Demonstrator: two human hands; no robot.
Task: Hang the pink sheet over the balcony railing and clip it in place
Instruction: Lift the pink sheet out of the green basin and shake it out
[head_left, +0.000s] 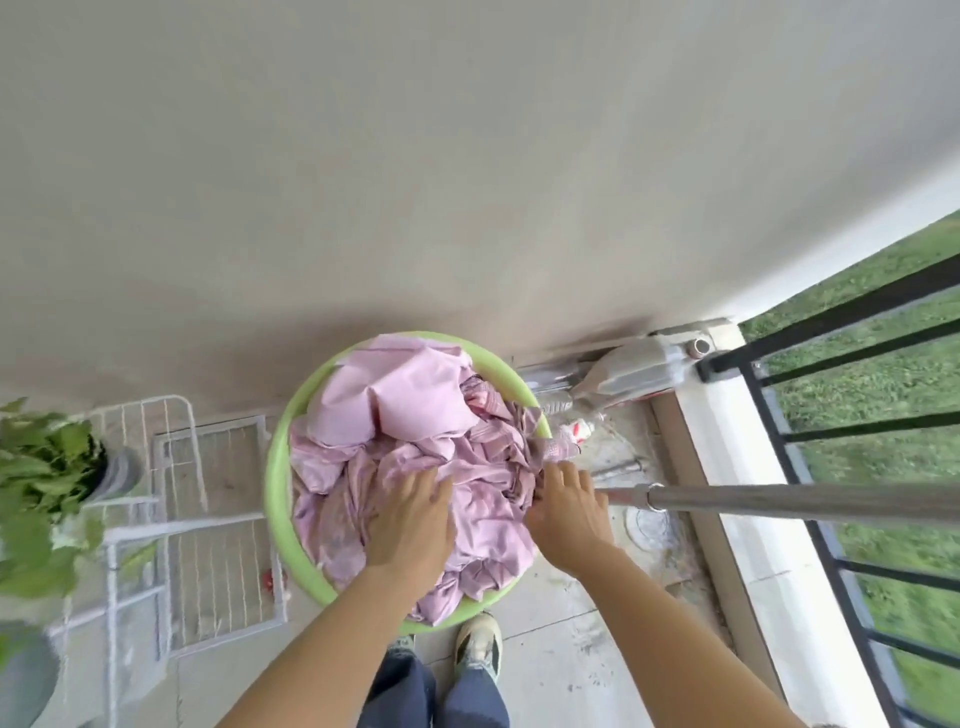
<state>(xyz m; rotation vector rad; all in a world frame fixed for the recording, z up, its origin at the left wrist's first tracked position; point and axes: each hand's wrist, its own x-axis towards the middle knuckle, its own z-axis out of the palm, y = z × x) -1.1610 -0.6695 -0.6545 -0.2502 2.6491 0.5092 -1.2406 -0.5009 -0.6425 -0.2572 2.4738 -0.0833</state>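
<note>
Pink sheet (415, 441) lies crumpled in the basin (275, 467) at 12 o'clock, your left hand (410, 519) flat on it, right hand (566, 514) gripping a fold for pickup; next gather and lift it to the railing (831, 332) at 3 o'clock.

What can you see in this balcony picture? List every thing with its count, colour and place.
crumpled pink fabric sheet: one, pink, heaped in the basin
round green plastic basin: one, light green, on floor by wall
white wire drying rack: one, white, floor, left
leafy potted plant: one, green, far left
black metal railing: one, black, right
grey metal pole: one, grey, right, crossing in front of the railing
pale worn shoes: two, pale, below the basin
left hand: one, resting on the sheet
right hand: one, fingers curled into the sheet
</note>
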